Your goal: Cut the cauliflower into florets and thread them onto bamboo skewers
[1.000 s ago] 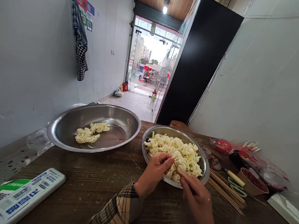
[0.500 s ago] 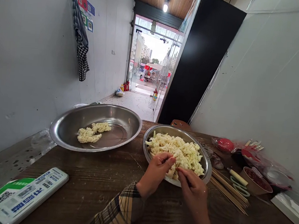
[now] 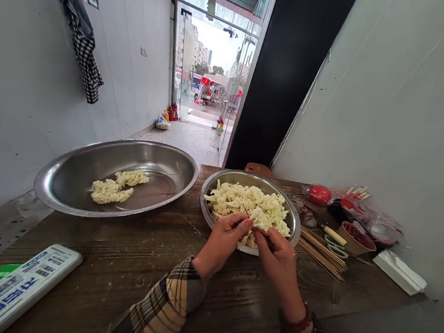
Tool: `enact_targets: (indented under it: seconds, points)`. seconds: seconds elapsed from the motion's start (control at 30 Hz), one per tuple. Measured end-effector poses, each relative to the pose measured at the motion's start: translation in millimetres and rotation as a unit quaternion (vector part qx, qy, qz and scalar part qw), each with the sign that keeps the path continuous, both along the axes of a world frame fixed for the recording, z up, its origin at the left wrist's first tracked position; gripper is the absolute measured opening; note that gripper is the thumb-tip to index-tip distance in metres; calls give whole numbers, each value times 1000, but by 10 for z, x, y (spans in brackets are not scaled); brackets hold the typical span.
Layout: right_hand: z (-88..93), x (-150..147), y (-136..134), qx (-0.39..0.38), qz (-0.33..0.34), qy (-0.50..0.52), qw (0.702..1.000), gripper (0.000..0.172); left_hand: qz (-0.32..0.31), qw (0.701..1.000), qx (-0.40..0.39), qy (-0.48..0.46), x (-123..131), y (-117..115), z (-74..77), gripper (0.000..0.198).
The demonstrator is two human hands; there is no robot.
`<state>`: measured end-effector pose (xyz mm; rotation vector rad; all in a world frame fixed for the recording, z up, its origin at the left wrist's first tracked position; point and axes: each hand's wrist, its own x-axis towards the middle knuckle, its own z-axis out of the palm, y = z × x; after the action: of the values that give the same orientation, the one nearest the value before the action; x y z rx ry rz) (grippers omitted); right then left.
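Note:
A steel bowl (image 3: 205, 205) heaped with cauliflower florets (image 3: 235, 196) stands on the dark wooden table. Over its near edge, my left hand (image 3: 223, 239) pinches a thin wooden skewer (image 3: 246, 210), whose tip points up. My right hand (image 3: 277, 254) is closed at a pale floret (image 3: 261, 219) just beside the left fingertips; its fingers partly hide what they grip. To the left, a wide steel basin (image 3: 63, 199) holds strung cauliflower pieces (image 3: 113, 190). A bundle of bare skewers (image 3: 323, 253) lies right of the bowl.
At the right are a tub of red sauce (image 3: 356, 238), a green-handled tool (image 3: 335, 246), plastic-wrapped red items (image 3: 320, 195) and a white box (image 3: 399, 271). A white printed device (image 3: 24, 289) lies at the near left. A glass door (image 3: 210, 72) stands beyond the table.
The view has shifted right and down, so most things appear further left. My hands remain together over the bowl, and the skewer tip now shows above the left fingers.

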<state>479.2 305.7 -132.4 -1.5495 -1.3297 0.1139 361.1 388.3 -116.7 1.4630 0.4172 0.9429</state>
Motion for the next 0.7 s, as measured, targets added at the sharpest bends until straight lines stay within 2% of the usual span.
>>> enact_targets:
  seconds: [0.2,0.33,0.47,0.6,0.7]
  points:
    - [-6,14,-40,-1,23,18,1000,34,-1,1000,12,16,5,-25,9,34]
    - [22,-48,-28,43,-17,-3,999,33,13,998,59,27,7,-30,37,34]
    - [61,-72,10,39,-44,4,998,32,19,997,74,32,18,-38,48,33]
    - [55,77,41,4,-26,85,996,32,13,999,24,28,-4,11,41,30]
    - [-15,242,67,12,-23,222,975,33,62,994,72,48,-42,152,37,36]
